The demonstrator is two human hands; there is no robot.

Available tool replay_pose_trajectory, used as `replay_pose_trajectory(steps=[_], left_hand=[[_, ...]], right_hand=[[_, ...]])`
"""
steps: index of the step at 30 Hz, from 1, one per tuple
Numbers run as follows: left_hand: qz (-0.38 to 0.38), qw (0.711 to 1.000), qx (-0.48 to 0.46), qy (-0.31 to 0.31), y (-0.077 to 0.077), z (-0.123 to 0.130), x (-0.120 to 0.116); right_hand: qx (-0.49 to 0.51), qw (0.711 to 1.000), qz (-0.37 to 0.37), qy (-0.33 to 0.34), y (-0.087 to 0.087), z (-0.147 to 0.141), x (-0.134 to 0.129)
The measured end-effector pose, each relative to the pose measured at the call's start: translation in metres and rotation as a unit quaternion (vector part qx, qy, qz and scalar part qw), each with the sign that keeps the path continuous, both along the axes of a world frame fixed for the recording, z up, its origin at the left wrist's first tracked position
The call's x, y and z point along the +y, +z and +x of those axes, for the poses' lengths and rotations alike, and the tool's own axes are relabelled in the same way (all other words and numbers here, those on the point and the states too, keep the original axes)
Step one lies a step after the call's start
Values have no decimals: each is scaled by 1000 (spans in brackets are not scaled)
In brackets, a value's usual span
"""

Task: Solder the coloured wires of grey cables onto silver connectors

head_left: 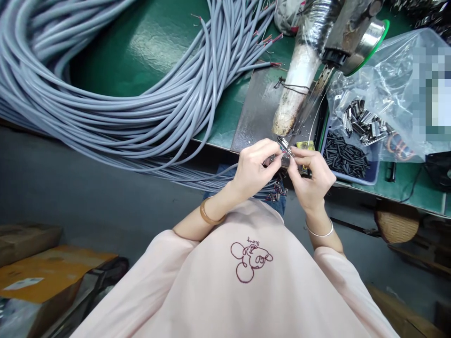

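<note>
At the table's front edge, under the tip of a soldering iron (319, 87), a small metal multi-pin connector (284, 144) sits between my two hands. My left hand (255, 166) is closed in a pinch at the connector's left side, where a grey cable runs into it; thin wires show by the fingertips. My right hand (312, 176) has its thumb and fingers pinched on the connector's right end. The fingers partly hide the joint between wires and connector. Below hang finished-looking cable ends with connectors (277, 191), over my lap.
A large bundle of grey cables (169, 108) covers the left of the green table (155, 42). A wrapped white tube (294, 89) and a solder spool (368, 47) stand over a metal plate (262, 103). At right, a bin (375, 176) holds black sleeves and bagged connectors (366, 122).
</note>
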State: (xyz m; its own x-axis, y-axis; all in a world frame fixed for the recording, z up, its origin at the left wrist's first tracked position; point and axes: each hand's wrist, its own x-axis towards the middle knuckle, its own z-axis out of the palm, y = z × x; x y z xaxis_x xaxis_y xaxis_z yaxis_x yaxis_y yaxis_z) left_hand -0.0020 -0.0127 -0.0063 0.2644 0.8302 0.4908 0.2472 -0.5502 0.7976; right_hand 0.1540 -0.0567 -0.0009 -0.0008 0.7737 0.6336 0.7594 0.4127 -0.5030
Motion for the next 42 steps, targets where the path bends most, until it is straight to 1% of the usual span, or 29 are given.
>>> replay_pose_trajectory(steps=[7,13,17,21,24,27,31,34,38,42], left_hand=[[18,999,43,1,6,-1,4],[7,998,59,-11,16,-4,5],[-4,997,75,-26,20,-7,6],[-25,992,117,-38,19,-8,6],[-37,991,123,-39,15,-7,6],[-36,993,110,-33,13,-6,6],[-41,995,87,-23,14,-5,5],[-37,997,66,-7,13,-4,5],[-26,998,58,13,12,-3,5],[-13,999,50,12,16,-3,5]], right_hand=[[-21,1000,7,-11,2,0,5],[-31,999,18,-5,6,0,6],[-79,996,45,0,6,1,6],[-152,987,52,19,1,5,5],[-165,984,58,33,-3,7,4],[-145,988,44,32,-5,9,4],[-73,997,6,20,-5,7,5],[-28,1000,-8,9,-4,5,7],[-13,1000,-1,1,-2,1,10],[-20,1000,19,-7,2,0,9]])
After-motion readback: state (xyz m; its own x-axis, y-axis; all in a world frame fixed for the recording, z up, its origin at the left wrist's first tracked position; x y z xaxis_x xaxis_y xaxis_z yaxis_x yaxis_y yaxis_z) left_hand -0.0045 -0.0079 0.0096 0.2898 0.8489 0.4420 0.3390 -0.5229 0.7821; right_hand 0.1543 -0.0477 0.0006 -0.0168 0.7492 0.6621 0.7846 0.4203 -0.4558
